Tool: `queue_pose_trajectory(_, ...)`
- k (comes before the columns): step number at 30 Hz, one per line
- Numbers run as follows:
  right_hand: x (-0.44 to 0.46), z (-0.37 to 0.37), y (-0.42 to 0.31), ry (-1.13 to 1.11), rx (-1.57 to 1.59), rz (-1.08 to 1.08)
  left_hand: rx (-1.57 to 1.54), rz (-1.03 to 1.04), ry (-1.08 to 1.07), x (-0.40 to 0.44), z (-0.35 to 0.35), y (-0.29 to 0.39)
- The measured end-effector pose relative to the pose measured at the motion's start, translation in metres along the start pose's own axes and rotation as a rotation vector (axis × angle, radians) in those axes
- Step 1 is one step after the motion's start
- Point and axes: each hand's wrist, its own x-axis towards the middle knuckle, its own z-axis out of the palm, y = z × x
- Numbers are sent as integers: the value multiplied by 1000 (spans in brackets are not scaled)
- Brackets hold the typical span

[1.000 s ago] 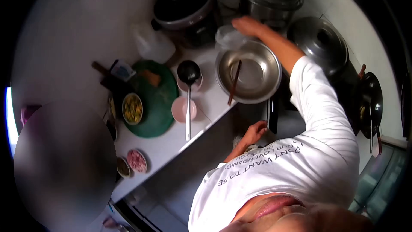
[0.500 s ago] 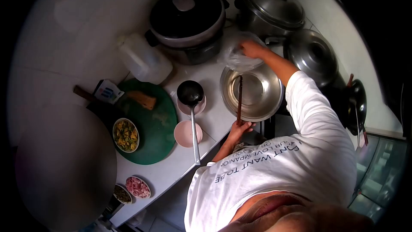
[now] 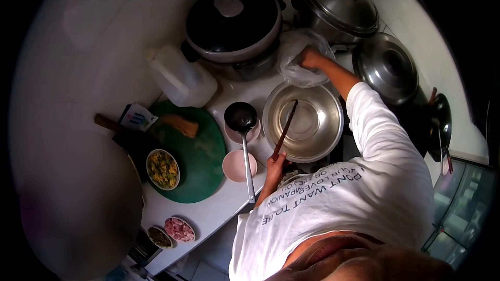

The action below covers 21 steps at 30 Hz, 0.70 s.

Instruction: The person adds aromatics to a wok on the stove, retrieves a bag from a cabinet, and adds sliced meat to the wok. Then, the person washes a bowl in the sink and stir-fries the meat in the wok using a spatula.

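Note:
My left hand (image 3: 277, 165) is closed around dark brown chopsticks (image 3: 286, 129), which slant over a stainless steel bowl (image 3: 328, 138). Their far ends point toward the middle of the bowl. Inside the bowl the bottom looks pale and shiny; I cannot tell whether anything lies in it. My right hand (image 3: 314, 59) is at a clear plastic bag (image 3: 299, 75) just beyond the bowl's far rim. Its fingers are curled at the bag and partly hidden by the film; what the bag contains does not show.
A ladle (image 3: 247, 161) rests across two pink bowls (image 3: 241, 165). On the green cutting board (image 3: 200, 177) are a bowl of yellow-green food (image 3: 163, 170) and a brown block (image 3: 179, 125). A jug (image 3: 185, 80), an electric cooker (image 3: 232, 23) and a lidded pot (image 3: 341, 8) stand behind.
The view has shifted, moving most things slightly right. The chopsticks now lean further right over the bowl. The bag sits higher beside the rim and looks more spread out.

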Motion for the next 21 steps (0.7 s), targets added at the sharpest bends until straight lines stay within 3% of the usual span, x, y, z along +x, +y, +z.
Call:
queue_pose_trajectory(1, 1, 5, 1, 100, -7, -62, 32, 6, 4, 1, -3, 0)
queue_pose_trajectory(4, -20, -13, -15, 94, 104, 74, 100, 33, 29, 1, -3, 4)
queue_pose_trajectory(7, -4, 38, 17, 403, 83, 49, 130, 37, 61, -5, 2, 12)
queue_pose_trajectory(21, -56, -9, 5, 100, 321, 222, 137, 0, 109, -7, 15, 29)
